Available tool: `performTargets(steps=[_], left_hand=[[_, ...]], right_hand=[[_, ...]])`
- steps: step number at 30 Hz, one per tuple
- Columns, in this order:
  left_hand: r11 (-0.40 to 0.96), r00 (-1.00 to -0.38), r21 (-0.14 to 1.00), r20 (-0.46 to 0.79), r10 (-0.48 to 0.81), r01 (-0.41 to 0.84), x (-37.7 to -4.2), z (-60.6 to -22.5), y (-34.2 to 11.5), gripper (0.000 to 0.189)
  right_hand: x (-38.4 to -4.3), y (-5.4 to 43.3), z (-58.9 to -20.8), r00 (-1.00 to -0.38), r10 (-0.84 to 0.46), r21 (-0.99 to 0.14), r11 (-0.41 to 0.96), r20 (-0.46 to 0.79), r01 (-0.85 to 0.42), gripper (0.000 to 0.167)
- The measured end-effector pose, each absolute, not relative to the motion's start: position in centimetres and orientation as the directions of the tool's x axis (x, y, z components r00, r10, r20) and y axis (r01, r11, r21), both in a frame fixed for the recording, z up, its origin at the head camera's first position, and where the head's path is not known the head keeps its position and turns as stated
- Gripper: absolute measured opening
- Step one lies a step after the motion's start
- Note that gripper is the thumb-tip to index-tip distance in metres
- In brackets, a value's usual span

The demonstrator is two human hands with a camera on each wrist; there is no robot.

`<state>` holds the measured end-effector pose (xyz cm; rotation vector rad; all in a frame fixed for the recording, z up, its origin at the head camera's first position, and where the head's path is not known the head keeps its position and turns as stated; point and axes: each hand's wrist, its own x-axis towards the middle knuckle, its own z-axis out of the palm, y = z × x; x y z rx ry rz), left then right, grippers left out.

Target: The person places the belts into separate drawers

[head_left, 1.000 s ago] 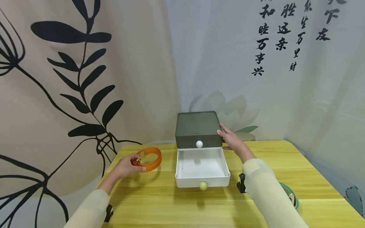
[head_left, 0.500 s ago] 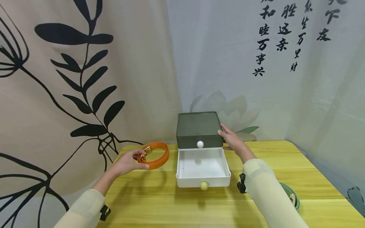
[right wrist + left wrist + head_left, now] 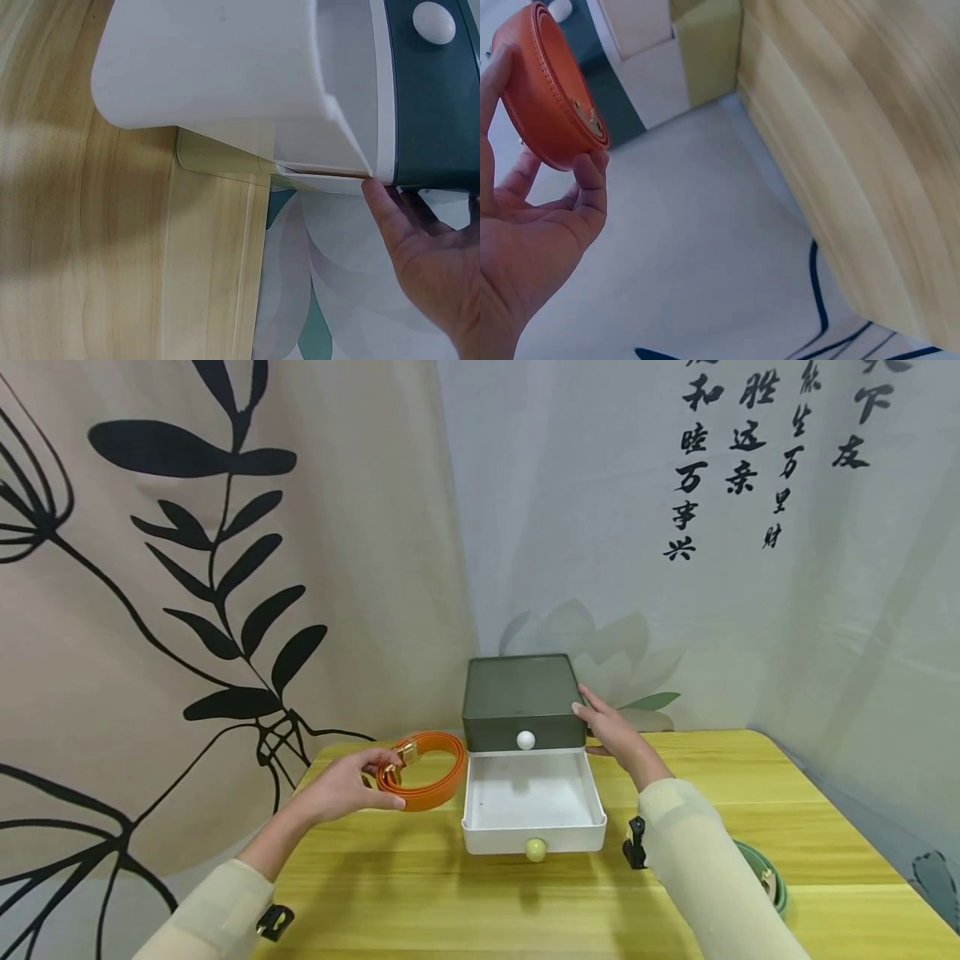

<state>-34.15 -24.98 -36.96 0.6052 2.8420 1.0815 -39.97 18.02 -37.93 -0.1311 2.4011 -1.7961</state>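
Observation:
My left hand (image 3: 347, 787) pinches a coiled orange belt (image 3: 442, 789) with a gold buckle, held in the air at the left of a small drawer box. In the left wrist view, thumb and fingers are on either side of the rolled belt (image 3: 549, 97). The box has a dark green upper part (image 3: 521, 689) with a white knob. Below it, a white drawer (image 3: 480, 841) is pulled out, its inside bare and its knob yellow-green. My right hand (image 3: 618, 739) rests on the box's right side with extended fingers; in the right wrist view a fingertip touches the box's lower side edge.
The box stands on a yellow wooden table (image 3: 375, 893). At the right, partly behind the right sleeve, is a green round dish (image 3: 776, 893) with something pale in it. A printed curtain (image 3: 375, 568) hangs behind the table.
My left hand has carried the belt rightward, up to the left side of the drawer box. The right hand, box and pulled-out drawer stay put.

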Motion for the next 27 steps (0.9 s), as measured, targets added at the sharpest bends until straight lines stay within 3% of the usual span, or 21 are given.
performTargets(steps=[27], left_hand=[[0.548, -0.829, 0.709, 0.094, 0.551, 0.444, -33.7, -37.0, -18.3, 0.058]], right_hand=[[-40.1, 18.0, -38.0, -0.988, -0.143, -0.949, 0.314, -0.066, 0.018, 0.065]])
